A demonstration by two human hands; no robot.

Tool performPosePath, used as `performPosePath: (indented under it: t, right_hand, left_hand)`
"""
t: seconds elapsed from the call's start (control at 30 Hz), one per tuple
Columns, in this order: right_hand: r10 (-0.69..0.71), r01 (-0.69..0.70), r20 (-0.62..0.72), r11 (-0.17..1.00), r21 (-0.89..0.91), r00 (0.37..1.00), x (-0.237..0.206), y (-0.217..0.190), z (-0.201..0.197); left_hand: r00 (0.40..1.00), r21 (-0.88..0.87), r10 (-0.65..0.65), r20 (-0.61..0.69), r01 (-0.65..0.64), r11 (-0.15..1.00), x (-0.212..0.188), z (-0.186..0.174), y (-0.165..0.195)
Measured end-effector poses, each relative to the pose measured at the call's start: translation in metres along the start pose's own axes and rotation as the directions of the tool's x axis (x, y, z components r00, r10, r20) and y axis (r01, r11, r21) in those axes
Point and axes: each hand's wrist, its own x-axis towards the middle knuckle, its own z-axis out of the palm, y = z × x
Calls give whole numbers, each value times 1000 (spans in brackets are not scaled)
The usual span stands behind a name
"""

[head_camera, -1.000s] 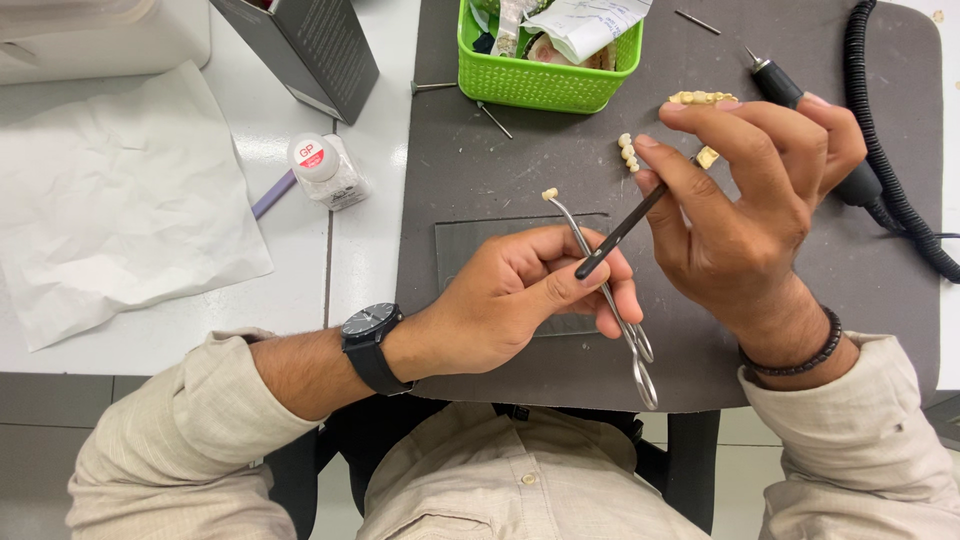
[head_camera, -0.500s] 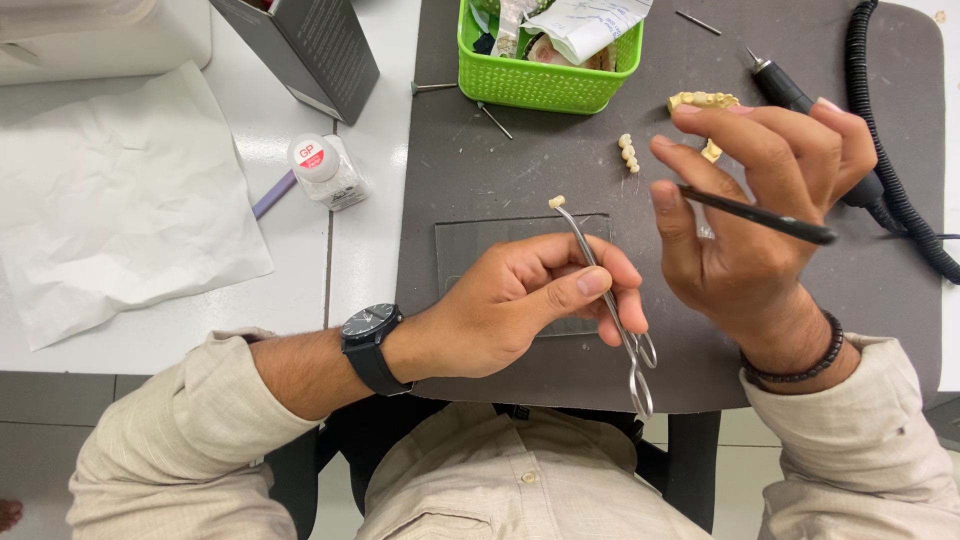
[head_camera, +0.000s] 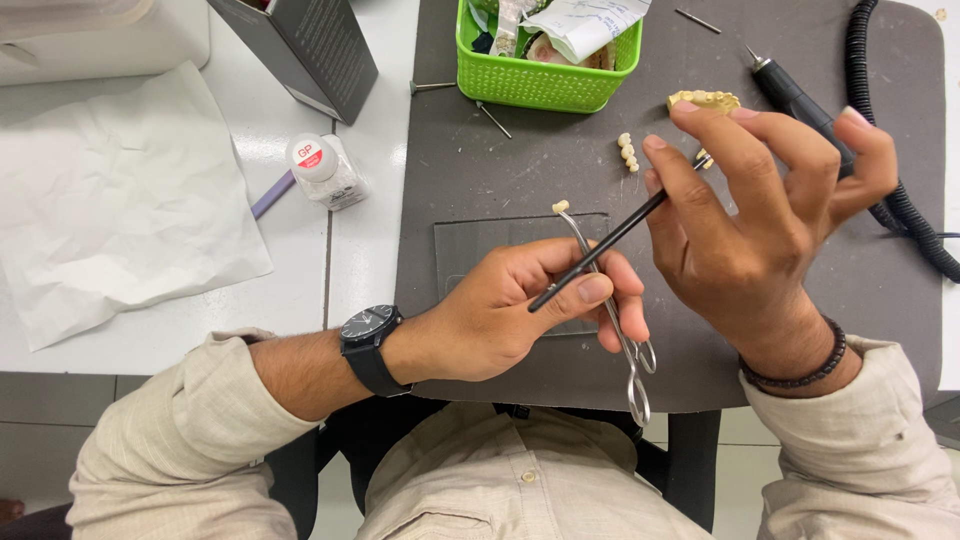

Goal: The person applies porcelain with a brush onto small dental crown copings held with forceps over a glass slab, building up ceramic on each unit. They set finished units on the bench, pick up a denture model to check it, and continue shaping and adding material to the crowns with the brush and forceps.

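A grey mat [head_camera: 500, 180] lies under both hands, a green basket [head_camera: 545, 85] beyond them. The right hand [head_camera: 745, 235] pinches a thin black brush [head_camera: 600, 245], its tip resting on the left thumb. The left hand [head_camera: 520, 310] grips steel forceps [head_camera: 610, 310], whose far tip clamps a small pale tooth [head_camera: 560, 207]. A tooth row [head_camera: 628, 152] lies just past the right fingers.

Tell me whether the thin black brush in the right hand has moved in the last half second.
Yes. The brush has swung left: its end now lies over the left hand, away from the black handpiece.
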Motion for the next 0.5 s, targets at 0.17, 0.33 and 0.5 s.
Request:
performPosePath:
  t: [0.17, 0.33, 0.5]
  right_hand:
    - [31, -30, -30, 999, 9, 999, 1, -3, -1]
    - [345, -325, 0, 884, 335, 939, -1, 4, 0]
    - [489, -359, 60, 546, 757, 870, -4, 1, 8]
  left_hand:
    - [1000, 19, 14, -1, -14, 1000, -2, -1, 1]
    - [993, 74, 33, -110, -25, 997, 2, -1, 3]
    - [973, 152, 57, -225, -22, 988, 5, -3, 6]
